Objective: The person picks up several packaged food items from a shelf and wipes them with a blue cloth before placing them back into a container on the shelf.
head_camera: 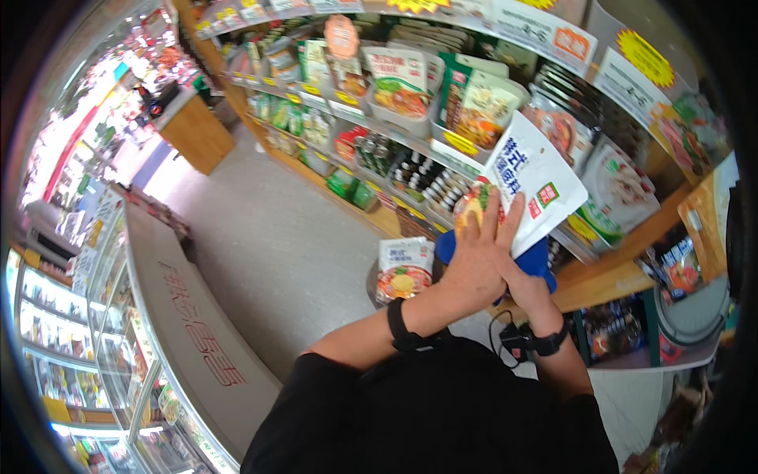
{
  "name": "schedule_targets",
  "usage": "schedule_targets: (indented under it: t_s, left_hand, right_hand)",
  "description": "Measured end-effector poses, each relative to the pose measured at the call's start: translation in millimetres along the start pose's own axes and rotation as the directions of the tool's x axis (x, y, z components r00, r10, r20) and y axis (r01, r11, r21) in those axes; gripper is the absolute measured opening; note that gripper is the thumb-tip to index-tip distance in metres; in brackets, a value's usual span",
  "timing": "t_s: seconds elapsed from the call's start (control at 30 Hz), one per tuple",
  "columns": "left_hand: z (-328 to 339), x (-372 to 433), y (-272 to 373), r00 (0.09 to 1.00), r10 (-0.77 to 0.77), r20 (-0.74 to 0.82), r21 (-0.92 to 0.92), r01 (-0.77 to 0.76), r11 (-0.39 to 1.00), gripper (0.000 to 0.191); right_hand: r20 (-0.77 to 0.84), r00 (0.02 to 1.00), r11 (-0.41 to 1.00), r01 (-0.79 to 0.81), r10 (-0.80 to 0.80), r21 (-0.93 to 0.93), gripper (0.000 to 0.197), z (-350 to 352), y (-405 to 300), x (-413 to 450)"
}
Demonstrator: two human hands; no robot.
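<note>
A white food pouch (542, 183) with a noodle-dish picture tilts in front of the shelf. My left hand (482, 255) lies across its lower front, fingers spread on the picture and thumb hidden. Below and partly behind it is my right hand (527, 287), its fingers out of sight. Blue cloth (536, 263) shows behind the pouch, on both sides of the hands. A second pouch (405, 266) of similar design rests on a dark round surface (376, 284) left of my hands.
A curved wooden shelf unit (379, 219) carries pouches, bottles (414, 175) and price signs (533, 32). At left runs a glass-fronted display counter (195, 320). Grey floor (284, 237) lies between them, with a wooden stand (195, 133) farther off. A round grey lid (693, 314) sits at right.
</note>
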State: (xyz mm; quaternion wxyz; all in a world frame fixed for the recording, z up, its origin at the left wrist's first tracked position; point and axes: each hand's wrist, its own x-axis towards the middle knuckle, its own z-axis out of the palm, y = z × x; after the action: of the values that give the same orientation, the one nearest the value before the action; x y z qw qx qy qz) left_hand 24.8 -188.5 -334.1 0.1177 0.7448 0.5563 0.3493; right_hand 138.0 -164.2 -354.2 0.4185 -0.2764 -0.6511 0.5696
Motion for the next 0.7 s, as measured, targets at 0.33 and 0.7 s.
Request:
schedule_targets:
  t_s: [0.33,0.7]
  left_hand:
    - [-18.4,-19.3,-75.6,0.984,-0.157,0.079,-0.44,0.175,0.881,0.078]
    - [29.0,-70.4,-185.1,0.797,-0.497,0.344,-0.897,0.436,0.079,0.037]
  right_hand:
    - [-0.199,0.904,0.796,-0.208,0.379,0.569,0.036,-24.3,29.0,9.8]
    - [-0.23,0.814,0.724,-0.299,0.534,0.621,0.027,-11.8,90.0,20.4]
